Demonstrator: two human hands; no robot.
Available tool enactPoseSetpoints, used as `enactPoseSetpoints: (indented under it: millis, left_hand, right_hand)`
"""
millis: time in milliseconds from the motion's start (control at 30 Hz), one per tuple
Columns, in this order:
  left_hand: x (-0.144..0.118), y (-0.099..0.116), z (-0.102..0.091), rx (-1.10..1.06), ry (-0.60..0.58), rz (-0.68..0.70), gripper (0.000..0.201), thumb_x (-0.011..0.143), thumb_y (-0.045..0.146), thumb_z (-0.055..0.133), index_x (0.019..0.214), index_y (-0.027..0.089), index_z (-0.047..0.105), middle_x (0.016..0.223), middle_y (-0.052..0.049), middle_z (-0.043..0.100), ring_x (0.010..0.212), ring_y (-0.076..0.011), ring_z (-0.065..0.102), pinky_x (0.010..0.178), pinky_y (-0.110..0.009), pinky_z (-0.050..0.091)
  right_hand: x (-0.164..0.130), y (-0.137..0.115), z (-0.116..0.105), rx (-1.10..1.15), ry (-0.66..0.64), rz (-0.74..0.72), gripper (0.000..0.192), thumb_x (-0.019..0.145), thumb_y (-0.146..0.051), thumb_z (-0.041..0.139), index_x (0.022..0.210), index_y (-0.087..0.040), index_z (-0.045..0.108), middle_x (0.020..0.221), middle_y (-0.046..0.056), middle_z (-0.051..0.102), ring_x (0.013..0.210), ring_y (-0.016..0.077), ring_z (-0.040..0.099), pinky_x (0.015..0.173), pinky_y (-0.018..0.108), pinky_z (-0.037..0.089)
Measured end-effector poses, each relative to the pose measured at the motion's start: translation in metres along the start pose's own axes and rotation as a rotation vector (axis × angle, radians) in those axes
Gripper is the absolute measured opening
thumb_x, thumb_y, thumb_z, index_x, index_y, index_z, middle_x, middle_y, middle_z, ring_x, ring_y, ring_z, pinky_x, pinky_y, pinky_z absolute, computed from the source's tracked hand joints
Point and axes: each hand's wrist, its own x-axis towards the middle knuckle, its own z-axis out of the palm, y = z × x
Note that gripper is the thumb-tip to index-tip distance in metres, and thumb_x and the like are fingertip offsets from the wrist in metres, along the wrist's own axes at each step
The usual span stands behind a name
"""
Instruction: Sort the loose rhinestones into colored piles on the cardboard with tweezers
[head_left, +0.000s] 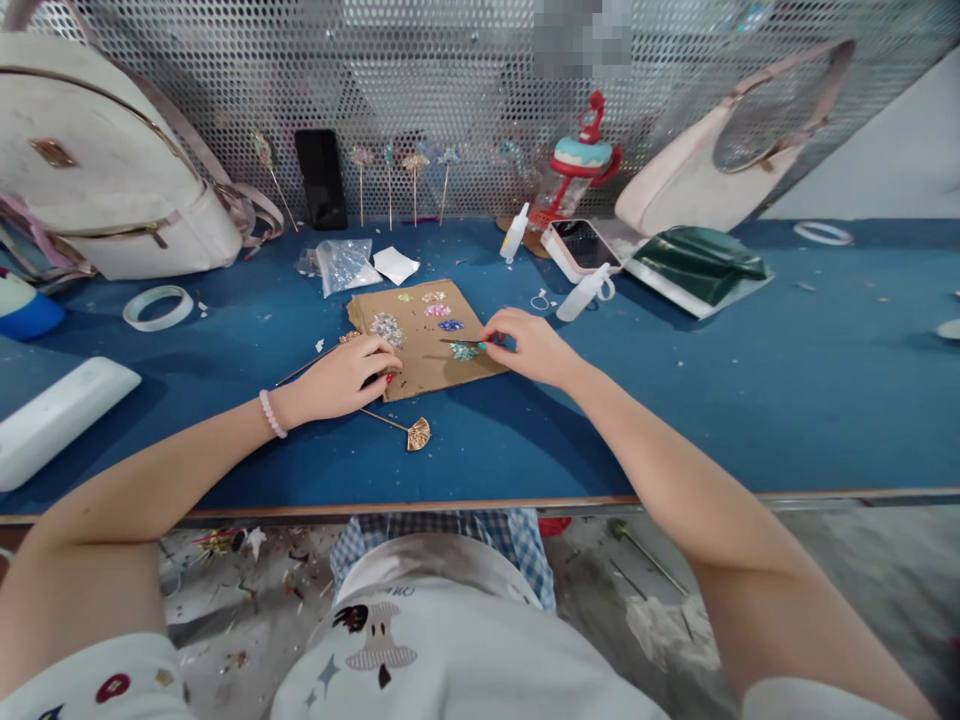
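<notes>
At frame centre, the right hand (529, 345) pinches one thin tool (461, 342) over a cardboard sheet (424, 335) bearing six bead piles; the left hand (349, 378), curled, grips one hairpin stick (304, 368).

Craft workbench, blue mat (750, 400), perforated metal backboard (450, 90), glue bottles (514, 234), sequin piles (388, 327)

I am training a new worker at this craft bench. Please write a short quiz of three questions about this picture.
1. True or false: the right hand holds a thin tool over the cardboard.
2. What lies nearest the left hand? A) phone B) fan-shaped hairpin C) glue bottle
3. What colour is the table?

Key: 1 true; 2 B; 3 blue.
</notes>
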Motion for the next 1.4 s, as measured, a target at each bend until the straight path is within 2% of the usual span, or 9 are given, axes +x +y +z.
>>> enactPoseSetpoints:
  millis: [133,267,467,667,867,1100,1267,1400]
  left_hand:
    - [0.000,-0.002,0.000,0.036,0.016,0.000,0.030,0.099,0.024,0.039,0.110,0.015,0.065,0.113,-0.012,0.062,0.105,-0.0242,0.058,0.092,-0.042,0.047]
    - [0.000,-0.002,0.001,0.036,0.011,0.016,0.030,0.098,0.024,0.039,0.109,0.014,0.066,0.111,-0.013,0.062,0.103,-0.0246,0.058,0.092,-0.043,0.047]
    - [0.000,-0.002,0.002,0.023,0.003,0.028,0.029,0.098,0.022,0.040,0.109,0.014,0.066,0.112,-0.012,0.063,0.101,-0.0237,0.059,0.092,-0.041,0.048]
    - [0.000,-0.002,0.004,0.029,0.002,0.042,0.028,0.098,0.023,0.041,0.109,0.014,0.066,0.112,-0.012,0.062,0.102,-0.0229,0.060,0.093,-0.040,0.049]
    - [0.000,-0.002,0.004,0.040,0.010,0.072,0.028,0.098,0.022,0.041,0.109,0.012,0.065,0.111,-0.013,0.062,0.102,-0.0227,0.060,0.093,-0.040,0.050]
    - [0.001,-0.003,0.005,0.031,0.014,0.069,0.028,0.098,0.022,0.042,0.109,0.013,0.066,0.111,-0.012,0.062,0.103,-0.0225,0.060,0.094,-0.040,0.050]
    - [0.001,-0.003,0.005,0.027,0.012,0.064,0.027,0.097,0.022,0.042,0.109,0.015,0.066,0.111,-0.011,0.062,0.103,-0.0224,0.059,0.094,-0.039,0.050]
    - [0.000,-0.004,0.005,0.027,0.008,0.063,0.028,0.097,0.022,0.042,0.109,0.014,0.065,0.111,-0.011,0.062,0.104,-0.0227,0.059,0.093,-0.039,0.050]
  right_hand:
    - [-0.002,-0.008,-0.002,0.053,-0.093,0.011,0.007,0.079,-0.023,0.052,0.079,-0.020,0.059,0.079,0.004,0.062,0.070,0.0165,0.054,0.069,0.033,0.044]
    - [-0.003,-0.015,-0.003,0.046,-0.222,-0.055,0.005,0.080,-0.023,0.052,0.076,-0.021,0.055,0.079,0.004,0.061,0.071,0.0163,0.053,0.067,0.030,0.041]
    - [-0.002,-0.017,0.000,-0.114,-0.298,-0.107,0.014,0.084,-0.023,0.049,0.070,-0.022,0.045,0.073,0.004,0.056,0.072,0.0174,0.050,0.068,0.031,0.039]
    - [0.002,-0.029,0.003,-0.322,-0.393,-0.176,0.018,0.090,-0.018,0.040,0.074,-0.021,0.051,0.078,0.008,0.061,0.075,0.0193,0.055,0.070,0.033,0.039]
    - [0.004,-0.035,0.009,-0.425,-0.406,-0.146,0.020,0.090,-0.016,0.041,0.078,-0.019,0.057,0.079,0.010,0.067,0.074,0.0196,0.058,0.067,0.033,0.038]
    - [0.007,-0.045,0.008,-0.448,-0.403,0.005,0.018,0.087,-0.016,0.044,0.076,-0.019,0.058,0.076,0.008,0.067,0.069,0.0190,0.059,0.058,0.031,0.033]
    - [0.007,-0.043,0.007,-0.442,-0.363,0.043,0.018,0.084,-0.016,0.045,0.074,-0.019,0.059,0.072,0.007,0.066,0.062,0.0173,0.056,0.055,0.030,0.031]
    - [0.007,-0.043,0.005,-0.464,-0.385,0.089,0.018,0.085,-0.017,0.044,0.074,-0.019,0.058,0.072,0.006,0.067,0.062,0.0167,0.056,0.054,0.030,0.029]
